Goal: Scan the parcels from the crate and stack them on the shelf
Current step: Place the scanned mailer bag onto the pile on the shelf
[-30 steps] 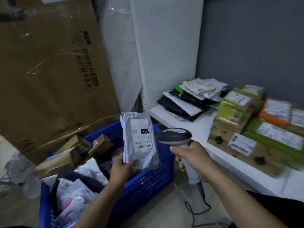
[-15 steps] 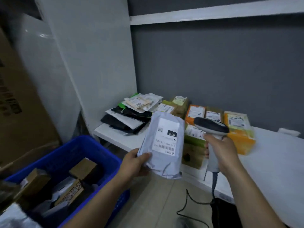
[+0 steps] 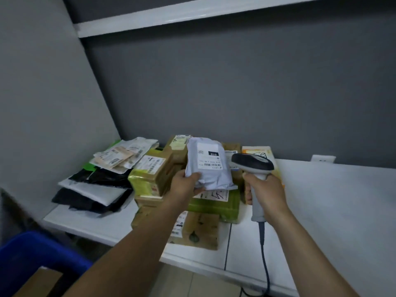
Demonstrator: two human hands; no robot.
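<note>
Left hand [image 3: 184, 185] pinches the grey parcel [image 3: 209, 166] (label up) over the shelf [image 3: 321, 200]; right hand [image 3: 265, 192], just beside, is wrapped round the scanner [image 3: 254, 166]

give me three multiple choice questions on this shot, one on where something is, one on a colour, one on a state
1. Where is the grey parcel?
A) flat on the floor
B) tucked under an arm
C) held above the boxes on the shelf

2. What colour is the crate at lower left?
A) blue
B) red
C) yellow

3. What is the right hand doing?
A) hanging empty
B) gripping the scanner
C) pressing on a lid

Answers: 1 C, the left hand holds it up over the boxes; 2 A, its rim shows blue; 3 B, its fingers wrap the scanner's handle.
</note>
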